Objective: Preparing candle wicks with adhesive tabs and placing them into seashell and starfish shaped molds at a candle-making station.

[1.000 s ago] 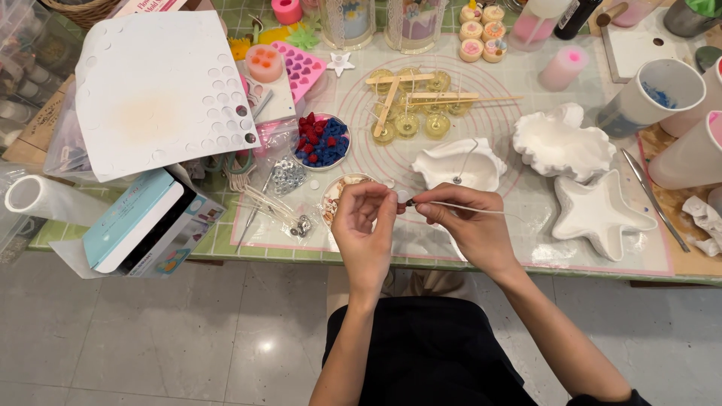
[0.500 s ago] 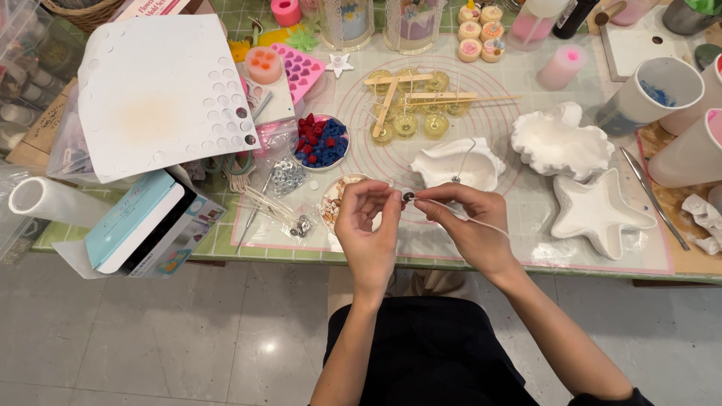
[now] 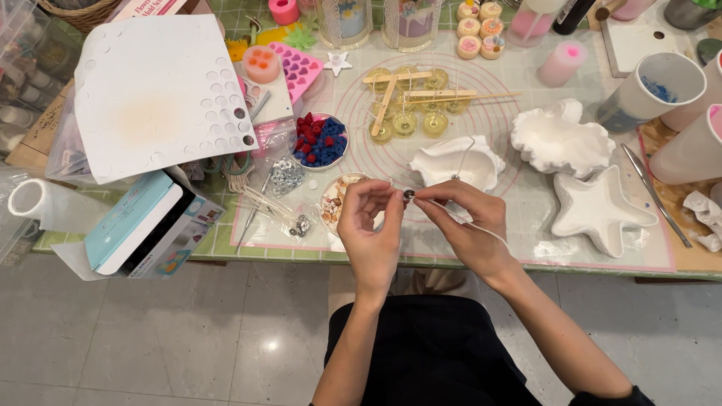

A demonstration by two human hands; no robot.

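Bright, even light from above — your view is well exposed, colours clean. Soft short shadows sit under your hands (image 3: 421,225) and beside the white shell moulds (image 3: 560,139). Glare spot on the glossy floor tile (image 3: 269,346); faint sheen on the clear mat (image 3: 526,203). Focus sharp at centre — slight wide-angle bending toward the corners, mild softness at the far table edge

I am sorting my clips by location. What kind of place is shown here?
Probably a home craft table for candle making. Shell and star moulds, small cups with wicks held by sticks, and the wick in the hands suggest it.
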